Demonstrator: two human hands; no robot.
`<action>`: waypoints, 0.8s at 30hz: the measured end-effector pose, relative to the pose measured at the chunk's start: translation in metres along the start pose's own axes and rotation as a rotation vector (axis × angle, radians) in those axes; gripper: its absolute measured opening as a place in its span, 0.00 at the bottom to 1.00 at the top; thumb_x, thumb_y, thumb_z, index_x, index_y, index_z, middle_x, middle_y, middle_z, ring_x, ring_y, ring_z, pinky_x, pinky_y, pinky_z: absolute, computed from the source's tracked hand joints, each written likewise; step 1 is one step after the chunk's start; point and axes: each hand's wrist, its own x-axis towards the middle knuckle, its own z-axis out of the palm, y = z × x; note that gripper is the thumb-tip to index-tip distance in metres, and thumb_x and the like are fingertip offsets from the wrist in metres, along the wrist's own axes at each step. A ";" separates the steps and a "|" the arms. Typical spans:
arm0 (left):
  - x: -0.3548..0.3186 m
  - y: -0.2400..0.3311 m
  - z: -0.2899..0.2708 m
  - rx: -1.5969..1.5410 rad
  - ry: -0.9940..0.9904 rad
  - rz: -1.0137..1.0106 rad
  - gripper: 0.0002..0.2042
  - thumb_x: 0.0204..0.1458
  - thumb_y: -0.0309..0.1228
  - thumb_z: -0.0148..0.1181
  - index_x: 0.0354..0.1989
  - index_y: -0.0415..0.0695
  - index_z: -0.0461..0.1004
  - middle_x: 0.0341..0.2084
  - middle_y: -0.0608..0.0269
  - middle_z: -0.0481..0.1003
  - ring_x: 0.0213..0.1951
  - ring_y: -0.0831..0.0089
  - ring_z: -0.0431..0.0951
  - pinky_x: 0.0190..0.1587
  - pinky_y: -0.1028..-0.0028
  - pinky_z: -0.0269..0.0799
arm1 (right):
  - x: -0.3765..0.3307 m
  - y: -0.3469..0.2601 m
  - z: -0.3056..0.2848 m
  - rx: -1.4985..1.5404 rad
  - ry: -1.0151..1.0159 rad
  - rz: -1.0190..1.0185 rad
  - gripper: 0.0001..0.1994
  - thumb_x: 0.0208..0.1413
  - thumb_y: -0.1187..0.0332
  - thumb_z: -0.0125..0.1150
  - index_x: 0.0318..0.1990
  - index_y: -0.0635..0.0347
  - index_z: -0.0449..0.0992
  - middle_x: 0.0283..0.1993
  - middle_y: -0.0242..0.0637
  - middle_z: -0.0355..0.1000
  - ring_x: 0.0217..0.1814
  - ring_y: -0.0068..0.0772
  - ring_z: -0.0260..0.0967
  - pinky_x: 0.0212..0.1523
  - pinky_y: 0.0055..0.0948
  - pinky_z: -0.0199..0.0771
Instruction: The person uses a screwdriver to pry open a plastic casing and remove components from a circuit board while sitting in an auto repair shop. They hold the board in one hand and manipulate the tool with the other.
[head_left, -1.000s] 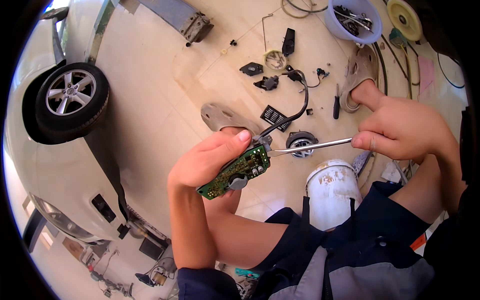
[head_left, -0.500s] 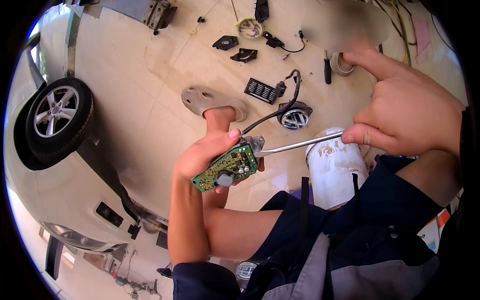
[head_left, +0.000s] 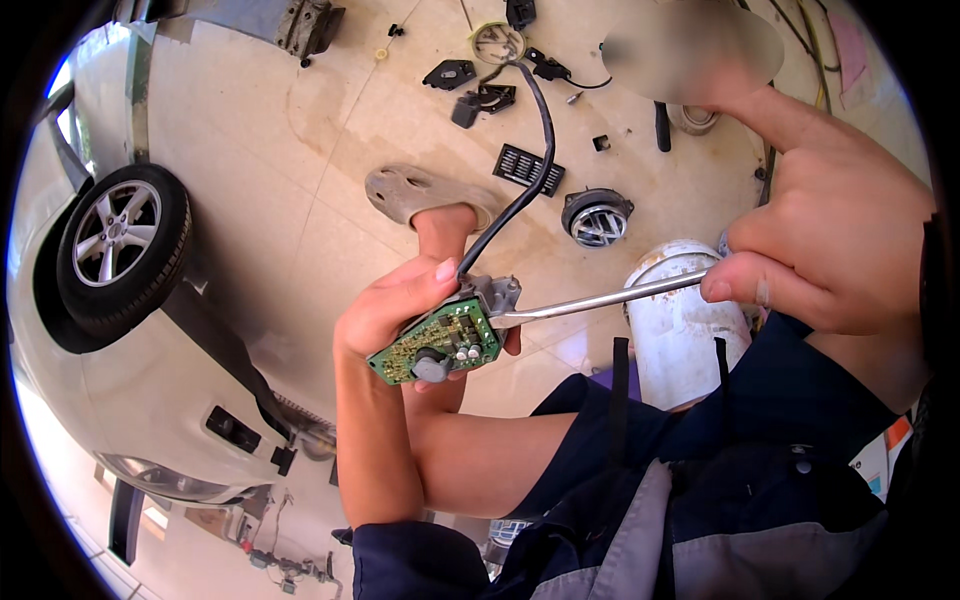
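My left hand (head_left: 395,312) is wrapped round a green circuit board (head_left: 450,338) that has a round grey component and a grey metal housing (head_left: 492,292) behind it. A thick black cable (head_left: 546,140) rises from the housing and curves over the floor parts to a black plug (head_left: 465,110). My right hand (head_left: 815,230) grips a flat-bladed screwdriver (head_left: 610,298); its handle is hidden in the fist. The blade's tip touches the edge between the board and the housing.
Beyond my hands, a slotted black grille (head_left: 528,168), a round chrome badge (head_left: 598,220) and a dish of screws (head_left: 498,43) lie on the tiled floor. A stained white bucket (head_left: 685,340) stands by my leg. At left is a white car's wheel (head_left: 118,235).
The cable has swung up and away, carrying its plug from beside the grille to the black parts farther off. The board has shifted slightly left and down; the screwdriver's tip stays against it.
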 end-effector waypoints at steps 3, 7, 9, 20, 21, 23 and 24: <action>0.002 0.001 0.006 0.034 -0.018 0.108 0.19 0.62 0.33 0.43 0.38 0.22 0.67 0.23 0.24 0.69 0.06 0.59 0.65 0.03 0.67 0.57 | -0.001 -0.005 -0.001 -0.033 0.060 -0.036 0.21 0.54 0.54 0.61 0.21 0.65 0.80 0.28 0.61 0.70 0.62 0.64 0.55 0.54 0.44 0.65; 0.002 0.003 0.010 0.059 -0.073 0.168 0.18 0.62 0.32 0.43 0.37 0.23 0.66 0.22 0.24 0.69 0.06 0.58 0.64 0.03 0.66 0.56 | -0.002 -0.014 -0.015 -0.004 -0.022 0.014 0.22 0.53 0.53 0.61 0.21 0.65 0.80 0.28 0.61 0.70 0.62 0.64 0.55 0.55 0.46 0.64; 0.000 0.003 0.010 0.022 -0.067 0.152 0.18 0.62 0.32 0.43 0.38 0.23 0.66 0.22 0.24 0.69 0.06 0.58 0.64 0.03 0.66 0.57 | -0.001 -0.014 -0.019 -0.007 -0.063 0.015 0.22 0.53 0.52 0.61 0.21 0.65 0.80 0.29 0.61 0.70 0.62 0.64 0.55 0.55 0.46 0.64; -0.003 0.007 0.003 0.197 -0.085 -0.059 0.27 0.65 0.44 0.42 0.38 0.25 0.76 0.27 0.47 0.78 0.12 0.72 0.70 0.10 0.77 0.62 | -0.003 0.006 -0.005 -0.019 -0.201 0.046 0.21 0.51 0.53 0.64 0.20 0.65 0.79 0.27 0.60 0.70 0.63 0.64 0.55 0.47 0.42 0.69; -0.002 0.006 0.000 0.185 -0.130 -0.081 0.28 0.65 0.44 0.42 0.38 0.25 0.76 0.26 0.47 0.78 0.11 0.72 0.69 0.09 0.77 0.62 | -0.003 0.009 -0.003 -0.015 -0.196 0.013 0.21 0.51 0.53 0.64 0.20 0.65 0.79 0.26 0.59 0.70 0.63 0.64 0.55 0.46 0.42 0.69; -0.002 0.010 0.003 0.160 -0.151 -0.091 0.28 0.65 0.45 0.42 0.38 0.25 0.75 0.25 0.47 0.77 0.09 0.73 0.67 0.07 0.78 0.60 | -0.003 0.011 0.001 -0.020 -0.157 -0.019 0.21 0.51 0.53 0.64 0.20 0.65 0.79 0.24 0.58 0.69 0.63 0.64 0.55 0.46 0.43 0.69; -0.002 0.011 0.005 0.146 -0.157 -0.097 0.28 0.65 0.45 0.42 0.38 0.24 0.75 0.24 0.47 0.76 0.07 0.73 0.66 0.06 0.78 0.59 | -0.003 0.012 0.004 -0.026 -0.122 -0.020 0.21 0.51 0.53 0.64 0.20 0.65 0.79 0.23 0.57 0.69 0.63 0.65 0.55 0.46 0.43 0.69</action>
